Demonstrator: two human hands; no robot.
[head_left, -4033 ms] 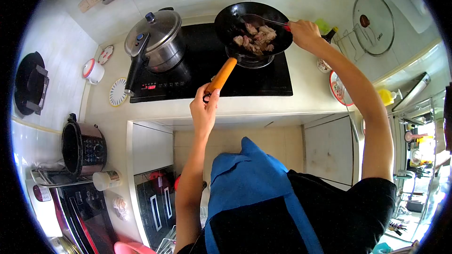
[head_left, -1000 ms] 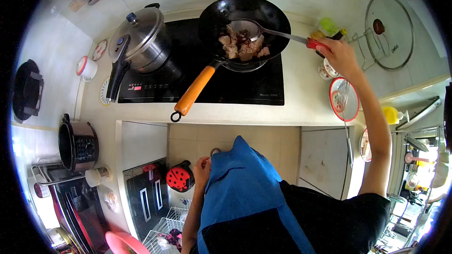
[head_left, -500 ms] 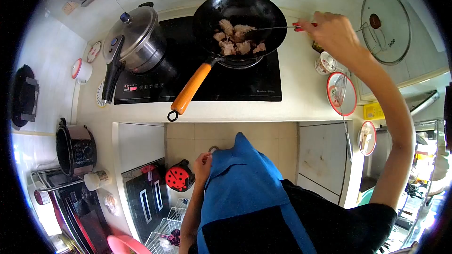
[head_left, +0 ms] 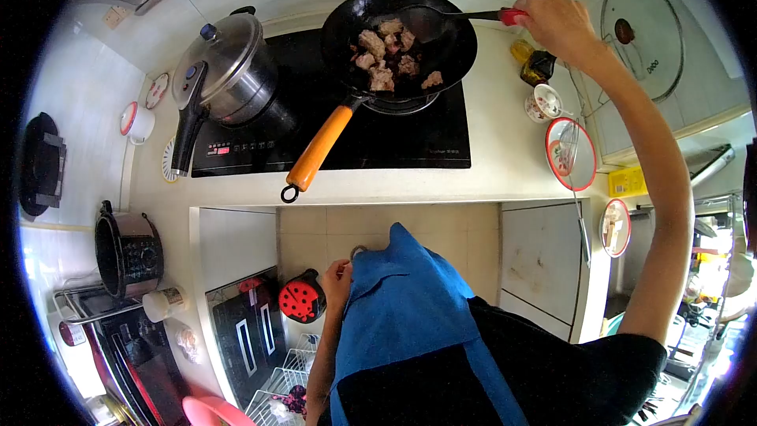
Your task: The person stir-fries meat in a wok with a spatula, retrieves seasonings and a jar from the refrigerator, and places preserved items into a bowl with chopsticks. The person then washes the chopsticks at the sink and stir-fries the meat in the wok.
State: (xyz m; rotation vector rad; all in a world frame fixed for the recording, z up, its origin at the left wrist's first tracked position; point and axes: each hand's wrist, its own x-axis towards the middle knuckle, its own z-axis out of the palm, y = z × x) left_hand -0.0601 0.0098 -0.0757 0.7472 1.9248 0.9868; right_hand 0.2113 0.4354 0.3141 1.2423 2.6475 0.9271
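Note:
My right hand point(head_left: 558, 25) is wrapped round the red-ended handle of a spatula point(head_left: 473, 15). The spatula's dark blade rests inside the black wok point(head_left: 339, 51), at the right of the browned meat chunks point(head_left: 374, 46). Several chunks lie together in the wok's bottom, and one sits apart at the lower right. The wok stands on the black cooktop point(head_left: 315, 150), its orange wooden handle point(head_left: 319, 150) pointing toward me. Low beside the blue apron point(head_left: 410, 300) is my left hand point(head_left: 339, 280), its fingers curled together; what they hold, if anything, is hidden.
A pressure cooker point(head_left: 229, 63) stands left of the wok. Along the right counter are dark bottles point(head_left: 538, 68), a small patterned bowl point(head_left: 544, 102), a red-rimmed bowl point(head_left: 582, 154) with a strainer across it, and a plate point(head_left: 615, 227). A glass lid point(head_left: 643, 39) leans on the wall.
My right hand has moved slightly up and left with the spatula, whose blade has turned toward the wok's far side. The meat chunks have shifted and spread. My left hand stays low.

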